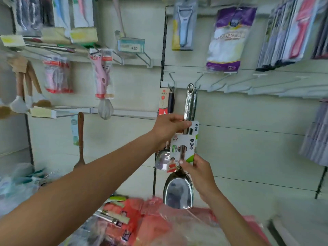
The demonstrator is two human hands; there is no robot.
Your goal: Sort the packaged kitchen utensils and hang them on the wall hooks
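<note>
A steel spatula (178,190) with a white-and-green card label (182,151) hangs upright in front of the wall panel, its handle eye (190,89) up at a white wall hook (198,80). My left hand (170,126) grips the handle at mid-length. My right hand (197,170) pinches the neck and label just above the blade. A second steel utensil with the same label hangs right behind it. A steel ladle bowl (162,159) shows behind my left wrist.
A row of bare white hooks (248,84) runs to the right. Packaged peelers (184,23), a purple bag (229,38), whisks (104,77) and wooden spoons (80,139) hang around. Red plastic bags with more packaged utensils (124,219) lie below.
</note>
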